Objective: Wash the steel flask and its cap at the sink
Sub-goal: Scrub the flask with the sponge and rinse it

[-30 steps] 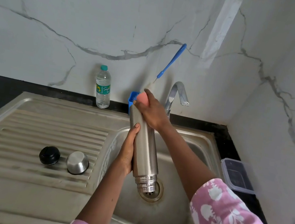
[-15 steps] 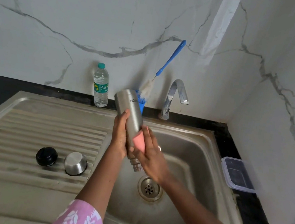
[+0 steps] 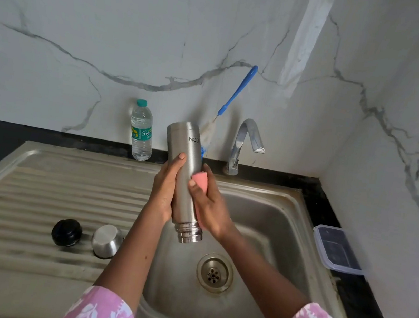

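Observation:
The steel flask (image 3: 184,177) hangs upside down over the sink basin (image 3: 269,221), its threaded mouth pointing down. My left hand (image 3: 165,190) grips its left side around the middle. My right hand (image 3: 209,210) holds a pink sponge (image 3: 200,180) pressed against the flask's right side. On the ribbed drainboard (image 3: 37,188) to the left lie a black stopper (image 3: 66,232) and the steel cap (image 3: 106,241), upside down like a small cup.
A tap (image 3: 245,142) stands behind the basin with no water running. A blue-handled bottle brush (image 3: 235,95) leans on the marble wall. A plastic water bottle (image 3: 141,130) stands on the back ledge. A lidded clear container (image 3: 336,248) sits on the dark counter at right.
My right hand slid the sponge from the flask's upper end down toward its mouth, then back up to the middle. The flask was lifted higher above the drain.

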